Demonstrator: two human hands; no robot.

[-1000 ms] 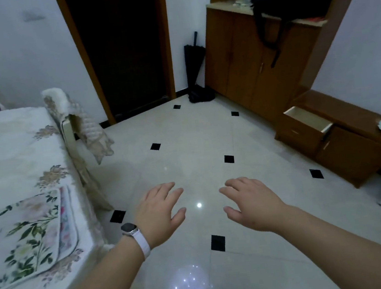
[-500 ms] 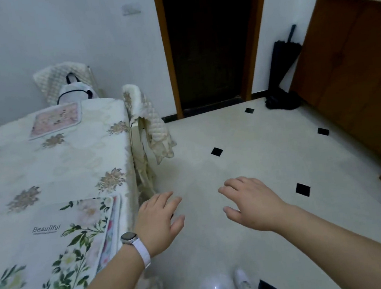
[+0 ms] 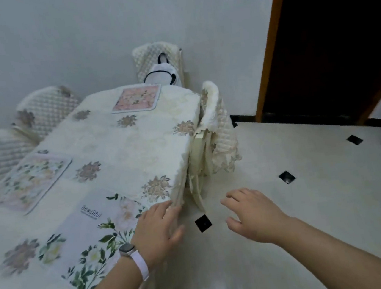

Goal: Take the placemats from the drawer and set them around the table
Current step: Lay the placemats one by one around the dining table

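Floral placemats partly laid, hands empty
A pink placemat (image 3: 136, 99) sits at the far end of the table (image 3: 136, 139), a second placemat (image 3: 28, 181) on the left side, the "Beautiful" placemat (image 3: 92, 233) nearest, by the left hand (image 3: 157, 232). The right hand (image 3: 253, 215) hovers apart; both are spread, holding nothing. The side by the quilted chair (image 3: 218, 128) seems unset.

Table (image 3: 122, 148) under cream flowered cloth. White leafy "Beautiful" placemat (image 3: 93, 240) flat at near right corner. Pastel floral placemat (image 3: 28, 181) flat at left side. Pink placemat (image 3: 137, 98) flat at far end.
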